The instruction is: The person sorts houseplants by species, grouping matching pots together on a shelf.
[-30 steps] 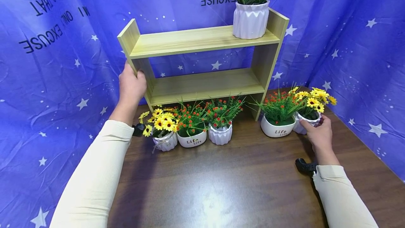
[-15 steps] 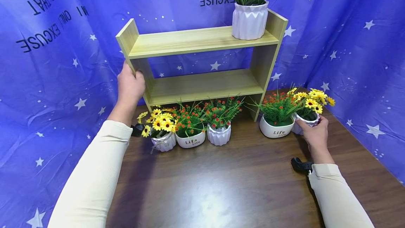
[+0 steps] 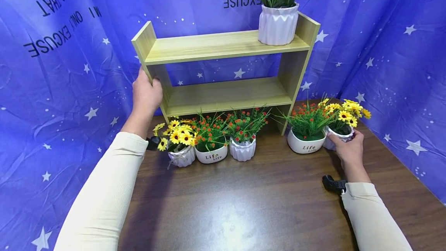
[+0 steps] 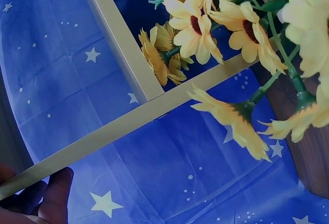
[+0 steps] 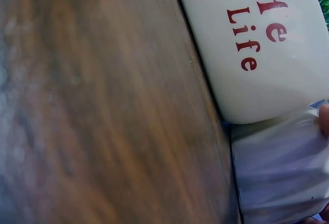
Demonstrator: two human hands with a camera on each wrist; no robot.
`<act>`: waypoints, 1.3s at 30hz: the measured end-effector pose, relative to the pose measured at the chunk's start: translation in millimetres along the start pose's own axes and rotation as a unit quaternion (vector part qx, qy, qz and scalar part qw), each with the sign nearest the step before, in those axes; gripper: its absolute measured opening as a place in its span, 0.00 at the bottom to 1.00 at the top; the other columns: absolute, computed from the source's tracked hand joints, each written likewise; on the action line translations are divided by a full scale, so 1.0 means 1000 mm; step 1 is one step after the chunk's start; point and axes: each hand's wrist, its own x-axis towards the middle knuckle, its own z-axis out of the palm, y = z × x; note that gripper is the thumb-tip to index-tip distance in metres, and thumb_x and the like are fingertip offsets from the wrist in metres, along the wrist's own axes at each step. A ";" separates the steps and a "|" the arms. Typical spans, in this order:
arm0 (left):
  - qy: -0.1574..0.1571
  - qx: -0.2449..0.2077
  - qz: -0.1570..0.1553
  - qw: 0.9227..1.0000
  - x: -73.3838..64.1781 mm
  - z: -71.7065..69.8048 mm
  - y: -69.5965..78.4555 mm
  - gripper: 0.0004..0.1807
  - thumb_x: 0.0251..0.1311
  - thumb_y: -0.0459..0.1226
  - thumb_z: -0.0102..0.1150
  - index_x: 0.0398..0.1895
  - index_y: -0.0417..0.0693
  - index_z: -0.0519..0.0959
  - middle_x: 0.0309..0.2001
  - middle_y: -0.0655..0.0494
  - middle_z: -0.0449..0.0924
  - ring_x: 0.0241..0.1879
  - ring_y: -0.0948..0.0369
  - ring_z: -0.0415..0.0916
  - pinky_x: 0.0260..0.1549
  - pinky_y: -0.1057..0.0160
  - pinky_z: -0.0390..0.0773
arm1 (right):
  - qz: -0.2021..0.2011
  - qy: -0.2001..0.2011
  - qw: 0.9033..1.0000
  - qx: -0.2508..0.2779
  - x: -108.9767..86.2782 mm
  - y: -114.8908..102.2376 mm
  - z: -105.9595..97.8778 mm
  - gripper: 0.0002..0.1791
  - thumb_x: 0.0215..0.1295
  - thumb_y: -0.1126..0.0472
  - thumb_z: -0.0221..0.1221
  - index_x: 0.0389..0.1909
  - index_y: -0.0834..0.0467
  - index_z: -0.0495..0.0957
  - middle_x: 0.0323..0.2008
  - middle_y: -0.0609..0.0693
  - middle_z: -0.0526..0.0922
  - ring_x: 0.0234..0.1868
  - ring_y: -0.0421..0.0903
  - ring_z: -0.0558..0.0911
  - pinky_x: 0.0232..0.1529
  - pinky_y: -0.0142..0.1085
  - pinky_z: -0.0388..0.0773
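Note:
My left hand (image 3: 148, 93) grips the left side panel of a light wooden shelf (image 3: 223, 45); in the left wrist view its fingers (image 4: 56, 193) wrap the panel's edge. At the right my right hand (image 3: 350, 150) holds a white ribbed flowerpot (image 3: 339, 136) of yellow flowers (image 3: 348, 113), thumb on the near side and fingers at the far side. That pot stands on the table beside an oval white planter (image 3: 306, 144) marked "Life", with red-flowered greenery. The right wrist view shows the ribbed pot (image 5: 277, 172) right against the planter (image 5: 262, 80).
A larger pot of yellow flowers (image 3: 278, 24) stands on the shelf's top board, at its right end. Along the shelf's foot are a yellow-flowered pot (image 3: 182, 157), a "Life" planter (image 3: 211, 156) and a red-flowered pot (image 3: 242, 150). Blue star-printed cloth (image 3: 87, 88) hangs behind the brown table (image 3: 265, 196).
The head view shifts slightly. Both hands keep their places on the shelf panel and the right-hand flowerpot; the right forearm has moved very little.

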 end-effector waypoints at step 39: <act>0.006 0.005 0.003 1.000 -0.001 0.002 -0.001 0.19 0.67 0.31 0.44 0.61 0.40 0.69 0.56 0.34 0.77 0.57 0.40 0.74 0.57 0.44 0.71 | -0.218 0.153 0.948 0.177 -0.049 -0.083 -0.013 0.38 0.47 0.67 0.74 0.61 0.56 0.69 0.54 0.47 0.73 0.53 0.40 0.73 0.50 0.30 0.72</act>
